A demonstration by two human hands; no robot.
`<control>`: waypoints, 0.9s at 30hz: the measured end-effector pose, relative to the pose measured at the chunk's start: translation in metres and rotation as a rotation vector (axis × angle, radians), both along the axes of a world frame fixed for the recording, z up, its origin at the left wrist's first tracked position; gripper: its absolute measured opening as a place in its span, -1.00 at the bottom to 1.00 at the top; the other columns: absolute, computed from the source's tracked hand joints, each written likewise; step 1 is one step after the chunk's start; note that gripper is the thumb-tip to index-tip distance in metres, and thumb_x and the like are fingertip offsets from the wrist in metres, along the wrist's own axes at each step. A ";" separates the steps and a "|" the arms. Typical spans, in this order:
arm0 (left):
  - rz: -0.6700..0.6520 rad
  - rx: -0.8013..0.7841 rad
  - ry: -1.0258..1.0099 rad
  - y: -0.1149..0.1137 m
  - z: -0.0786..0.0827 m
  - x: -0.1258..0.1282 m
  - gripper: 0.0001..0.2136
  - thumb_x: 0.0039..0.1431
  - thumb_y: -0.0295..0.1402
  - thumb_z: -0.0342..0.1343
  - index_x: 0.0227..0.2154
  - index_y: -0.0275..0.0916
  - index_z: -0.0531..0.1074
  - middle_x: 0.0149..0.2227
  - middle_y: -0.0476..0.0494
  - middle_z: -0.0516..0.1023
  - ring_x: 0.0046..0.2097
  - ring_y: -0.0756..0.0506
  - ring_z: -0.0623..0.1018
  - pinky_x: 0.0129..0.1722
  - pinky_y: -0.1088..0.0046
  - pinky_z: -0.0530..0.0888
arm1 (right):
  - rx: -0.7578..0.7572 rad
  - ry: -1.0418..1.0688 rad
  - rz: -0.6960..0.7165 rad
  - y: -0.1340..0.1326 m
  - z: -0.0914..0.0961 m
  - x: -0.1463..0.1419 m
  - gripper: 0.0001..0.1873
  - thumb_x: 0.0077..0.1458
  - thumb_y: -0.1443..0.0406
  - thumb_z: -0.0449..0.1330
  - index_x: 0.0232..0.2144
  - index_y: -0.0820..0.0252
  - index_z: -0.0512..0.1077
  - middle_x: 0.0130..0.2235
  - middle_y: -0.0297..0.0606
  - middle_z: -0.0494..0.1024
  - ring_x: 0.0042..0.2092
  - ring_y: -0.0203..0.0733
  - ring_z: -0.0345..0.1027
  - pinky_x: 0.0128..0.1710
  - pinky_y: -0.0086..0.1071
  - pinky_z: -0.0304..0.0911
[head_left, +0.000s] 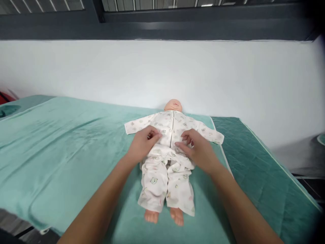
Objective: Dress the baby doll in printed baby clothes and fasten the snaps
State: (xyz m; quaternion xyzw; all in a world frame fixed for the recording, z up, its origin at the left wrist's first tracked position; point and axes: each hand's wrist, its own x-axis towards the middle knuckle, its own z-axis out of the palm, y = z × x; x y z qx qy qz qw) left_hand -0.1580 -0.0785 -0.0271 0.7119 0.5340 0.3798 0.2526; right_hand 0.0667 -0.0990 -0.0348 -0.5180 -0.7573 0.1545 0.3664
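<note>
A baby doll (173,105) lies on its back on a light green towel (63,145), head toward the wall, bare feet toward me. It wears a white printed top (172,125) and matching trousers (166,186). My left hand (143,142) rests on the left side of the doll's belly, fingers curled and pinching the top's fabric. My right hand (198,149) sits on the right side of the belly, fingers bent and gripping the top's hem near the front opening.
The towel covers a table with a darker green quilted pad (254,169) showing on the right. A white wall (162,71) stands directly behind, under a dark window frame. The table's near edge runs at the lower left.
</note>
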 end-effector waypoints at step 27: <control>-0.383 0.151 0.161 0.003 -0.018 -0.011 -0.79 0.32 -0.26 -0.04 -0.27 -0.12 0.50 -0.22 -0.08 0.45 -0.13 -0.10 0.43 -0.14 0.39 0.33 | -0.191 0.567 -0.097 0.000 -0.031 -0.006 -0.84 0.15 0.17 0.18 -0.32 0.12 0.45 -0.43 -0.37 0.38 -0.40 -0.27 0.22 -0.37 -0.39 0.17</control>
